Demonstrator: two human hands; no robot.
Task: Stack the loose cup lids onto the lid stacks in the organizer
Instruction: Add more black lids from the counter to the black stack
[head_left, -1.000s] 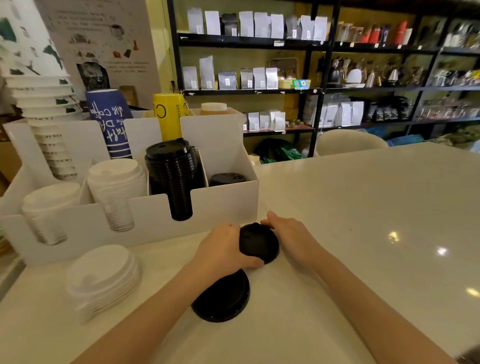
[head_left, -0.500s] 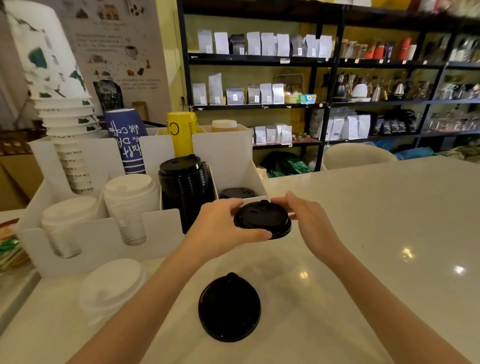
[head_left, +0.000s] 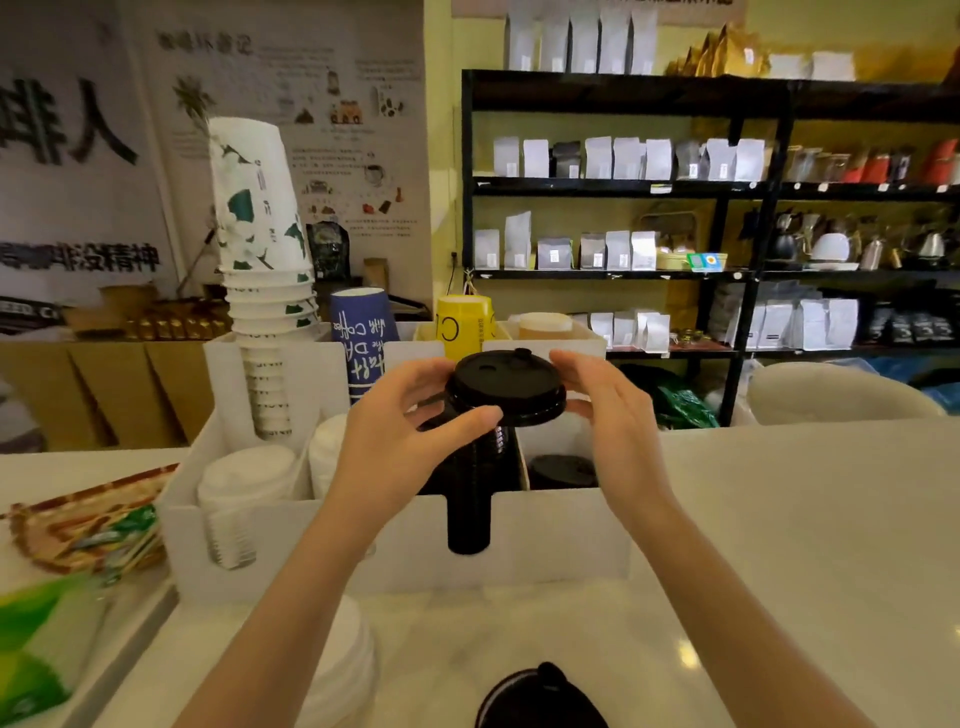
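I hold a black cup lid (head_left: 506, 387) in the air between both hands, level and right above the tall black lid stack (head_left: 469, 499) in the white organizer (head_left: 561, 540). My left hand (head_left: 410, 421) grips its left rim with the thumb underneath. My right hand (head_left: 605, 410) touches the right rim with spread fingers. A short black lid stack (head_left: 563, 470) sits in the rightmost compartment. White lid stacks (head_left: 244, 486) fill the left compartments. Another loose black lid (head_left: 540, 699) lies on the counter at the bottom edge, next to loose white lids (head_left: 343, 665).
Tall stacks of paper cups (head_left: 265, 291), a blue cup (head_left: 361, 332) and a yellow cup (head_left: 465, 322) stand behind the organizer. Packets lie on a tray (head_left: 83, 535) at the left. The white counter (head_left: 805, 545) stretches right. Dark shelving (head_left: 727, 187) stands behind.
Both hands lifted the black lid from counter level up and left, from near the right compartment to above the tall black stack. The view tilted upward.
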